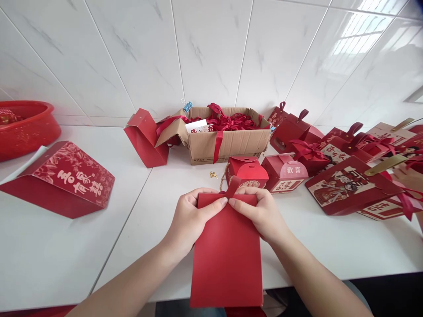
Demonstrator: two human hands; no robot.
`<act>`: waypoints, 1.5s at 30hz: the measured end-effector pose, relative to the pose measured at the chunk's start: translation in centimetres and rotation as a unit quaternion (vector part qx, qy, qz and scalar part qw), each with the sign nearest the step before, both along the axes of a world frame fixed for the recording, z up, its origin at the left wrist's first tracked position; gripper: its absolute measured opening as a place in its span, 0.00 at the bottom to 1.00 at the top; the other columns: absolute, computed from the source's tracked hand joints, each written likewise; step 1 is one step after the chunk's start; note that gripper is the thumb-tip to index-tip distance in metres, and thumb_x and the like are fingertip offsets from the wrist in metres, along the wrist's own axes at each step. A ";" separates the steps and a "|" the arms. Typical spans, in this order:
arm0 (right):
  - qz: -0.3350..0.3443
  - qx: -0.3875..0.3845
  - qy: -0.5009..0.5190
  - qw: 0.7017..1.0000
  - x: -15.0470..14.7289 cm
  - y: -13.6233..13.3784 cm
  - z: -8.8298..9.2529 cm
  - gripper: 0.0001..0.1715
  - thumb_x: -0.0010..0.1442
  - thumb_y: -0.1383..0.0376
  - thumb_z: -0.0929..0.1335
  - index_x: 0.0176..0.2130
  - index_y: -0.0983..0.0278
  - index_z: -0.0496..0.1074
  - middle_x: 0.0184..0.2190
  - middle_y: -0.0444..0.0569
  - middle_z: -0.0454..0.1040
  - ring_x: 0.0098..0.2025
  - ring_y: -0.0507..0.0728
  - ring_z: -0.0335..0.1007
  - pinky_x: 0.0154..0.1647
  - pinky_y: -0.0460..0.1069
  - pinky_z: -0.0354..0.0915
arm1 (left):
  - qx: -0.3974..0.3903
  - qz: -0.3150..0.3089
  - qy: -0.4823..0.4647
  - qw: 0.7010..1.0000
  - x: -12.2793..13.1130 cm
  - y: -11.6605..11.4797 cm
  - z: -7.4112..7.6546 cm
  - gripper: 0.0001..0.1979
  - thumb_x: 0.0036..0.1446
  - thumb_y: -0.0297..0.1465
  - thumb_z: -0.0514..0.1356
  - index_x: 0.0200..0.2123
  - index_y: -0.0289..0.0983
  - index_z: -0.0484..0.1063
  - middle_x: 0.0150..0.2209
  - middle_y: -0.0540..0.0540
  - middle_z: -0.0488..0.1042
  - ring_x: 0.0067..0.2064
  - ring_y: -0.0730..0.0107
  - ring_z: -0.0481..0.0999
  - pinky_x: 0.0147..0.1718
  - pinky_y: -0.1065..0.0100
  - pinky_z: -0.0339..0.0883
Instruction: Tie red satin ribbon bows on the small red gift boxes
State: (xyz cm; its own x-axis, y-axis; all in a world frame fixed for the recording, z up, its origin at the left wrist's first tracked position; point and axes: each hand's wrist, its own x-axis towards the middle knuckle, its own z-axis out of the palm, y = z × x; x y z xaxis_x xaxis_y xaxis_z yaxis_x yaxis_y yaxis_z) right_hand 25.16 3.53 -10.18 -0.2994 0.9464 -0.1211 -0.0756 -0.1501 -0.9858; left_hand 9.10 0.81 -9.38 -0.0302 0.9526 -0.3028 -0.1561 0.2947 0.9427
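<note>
A plain red paper gift box lies flat on the white table's near edge, its far end between my hands. My left hand grips the box's top left corner, thumb pressed along the top edge. My right hand grips the top right corner, fingers curled over it. A red ribbon loop sticks up from the box's top between my thumbs.
A cardboard carton full of red ribbons sits behind. Small red boxes stand just beyond my hands, more finished red boxes at right. A large flat red box and a red basin are at left. Another person's hand shows at the right edge.
</note>
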 end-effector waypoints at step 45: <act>-0.183 -0.037 0.292 0.938 7.7 4.5 -0.1 0.11 0.41 0.60 0.73 0.26 0.58 0.68 0.20 0.39 0.74 0.20 0.54 0.70 0.24 0.50 0.69 | 0.263 -0.067 0.502 0.821 -3.3 12.0 -8.1 0.06 0.51 0.33 0.58 0.32 0.38 0.72 0.36 0.42 0.74 0.40 0.58 0.73 0.43 0.58 0.67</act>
State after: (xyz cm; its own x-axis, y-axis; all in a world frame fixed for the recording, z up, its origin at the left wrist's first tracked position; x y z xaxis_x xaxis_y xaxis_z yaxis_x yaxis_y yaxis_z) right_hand 32.88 8.06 -10.26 0.0082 0.9943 -0.1059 -0.6597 -0.0742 -0.7479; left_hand 5.80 12.80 -17.47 0.1021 0.9587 0.2654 0.7784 -0.2431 0.5789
